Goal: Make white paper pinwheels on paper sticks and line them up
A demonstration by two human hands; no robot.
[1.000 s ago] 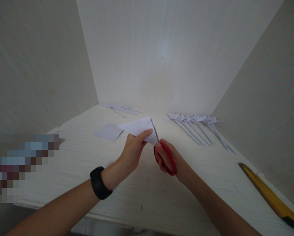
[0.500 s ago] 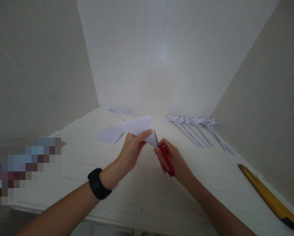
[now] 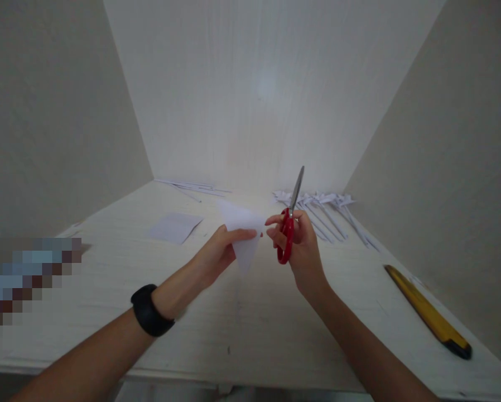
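Observation:
My left hand, with a black band on its wrist, pinches a white sheet of paper between thumb and fingers above the table. The paper looks folded, with one corner pointing down. Just to the right, my right hand is closed round the red handles of a pair of scissors. Their blades are together and point up, apart from the paper. The thumb and forefinger of my right hand reach toward the paper's right edge; a small gap shows between them and it.
A loose paper square lies on the white table at left. Thin paper sticks lie at the back left. Several paper pinwheel-like pieces on sticks are at the back right. A yellow-and-black tool lies by the right wall.
The scissors have left the paper's edge and swung upright in my right hand. The paper has been turned in my left hand, so a corner now points down. The view has shifted slightly.

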